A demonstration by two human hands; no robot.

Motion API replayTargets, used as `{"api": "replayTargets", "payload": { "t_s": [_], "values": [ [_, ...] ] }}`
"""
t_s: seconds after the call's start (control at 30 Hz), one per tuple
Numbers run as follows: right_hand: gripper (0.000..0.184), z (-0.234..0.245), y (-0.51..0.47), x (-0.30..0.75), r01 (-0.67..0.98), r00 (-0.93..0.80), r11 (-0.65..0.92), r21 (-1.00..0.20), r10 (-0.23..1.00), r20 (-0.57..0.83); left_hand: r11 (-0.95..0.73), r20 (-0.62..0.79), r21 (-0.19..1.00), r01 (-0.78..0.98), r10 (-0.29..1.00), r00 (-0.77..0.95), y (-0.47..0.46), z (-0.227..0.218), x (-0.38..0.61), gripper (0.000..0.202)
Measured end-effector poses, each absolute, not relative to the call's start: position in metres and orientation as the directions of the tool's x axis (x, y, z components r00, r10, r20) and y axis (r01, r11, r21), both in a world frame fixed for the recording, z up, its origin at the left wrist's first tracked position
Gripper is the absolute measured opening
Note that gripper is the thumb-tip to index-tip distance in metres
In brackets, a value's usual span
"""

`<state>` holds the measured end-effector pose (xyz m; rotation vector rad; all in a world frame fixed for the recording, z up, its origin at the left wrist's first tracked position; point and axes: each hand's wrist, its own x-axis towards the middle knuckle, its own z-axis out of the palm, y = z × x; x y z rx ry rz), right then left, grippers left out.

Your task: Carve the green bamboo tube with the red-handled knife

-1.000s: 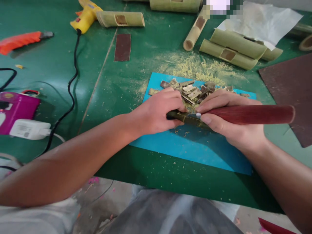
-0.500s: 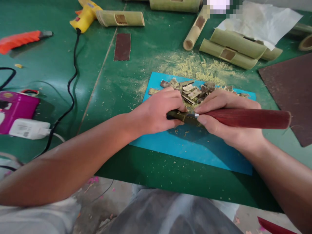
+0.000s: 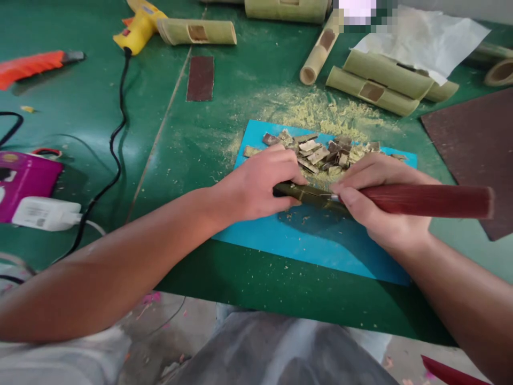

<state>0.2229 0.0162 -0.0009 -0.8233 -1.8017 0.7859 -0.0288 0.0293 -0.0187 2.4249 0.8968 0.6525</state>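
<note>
My left hand (image 3: 266, 184) is wrapped round one end of a dark olive bamboo piece (image 3: 310, 194), pressing it down over a blue sheet (image 3: 320, 246). In my right hand (image 3: 385, 192) is a carving knife (image 3: 436, 200) with a thick red wooden handle, gripped close to its metal blade. The blade tip rests at the bamboo's top surface, right of my left hand; the bamboo's right end is partly hidden by my right fingers. Just beyond both hands lies a heap of small bamboo chips (image 3: 318, 152) on the sheet.
Yellow sawdust (image 3: 320, 115) covers the green table behind the sheet. Bamboo tubes with cut windows (image 3: 372, 91) lie at the back. On the left are a yellow glue gun (image 3: 138, 29), an orange cutter (image 3: 36, 67), a black cord and a white plug (image 3: 44, 213). A brown sheet (image 3: 476, 155) lies right.
My right hand and the carving knife have slid right along the bamboo piece, exposing more of its top. My left hand has stayed in place.
</note>
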Motion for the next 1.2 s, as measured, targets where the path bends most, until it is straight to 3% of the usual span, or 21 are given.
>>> {"api": "replayTargets", "payload": {
  "t_s": [0.07,0.13,0.37,0.93,1.1,1.2],
  "values": [
    [0.015,-0.002,0.016,0.222,0.101,-0.203,0.537,-0.838,0.835,0.511,-0.677,0.274,0.576,0.458,0.688,0.672,0.029,-0.018,-0.029,0.012],
    [0.012,-0.002,0.017,0.220,0.062,-0.210,0.532,-0.844,0.834,0.510,-0.681,0.285,0.574,0.453,0.686,0.670,0.029,-0.018,-0.029,0.011],
    [0.015,0.008,0.020,0.220,0.189,-0.431,0.537,-0.822,0.798,0.422,-0.697,0.294,0.558,0.450,0.674,0.678,0.029,-0.019,-0.030,0.014],
    [0.021,0.006,0.022,0.218,0.237,-0.504,0.625,-0.744,0.734,0.456,-0.682,0.256,0.543,0.490,0.690,0.677,0.030,-0.017,-0.029,0.011],
    [0.016,0.003,0.018,0.222,0.239,-0.448,0.611,-0.754,0.759,0.473,-0.684,0.265,0.556,0.473,0.685,0.679,0.029,-0.019,-0.029,0.015],
    [0.014,0.001,0.016,0.222,0.168,-0.290,0.588,-0.791,0.797,0.531,-0.687,0.276,0.561,0.461,0.681,0.678,0.030,-0.019,-0.029,0.013]
  ]
}}
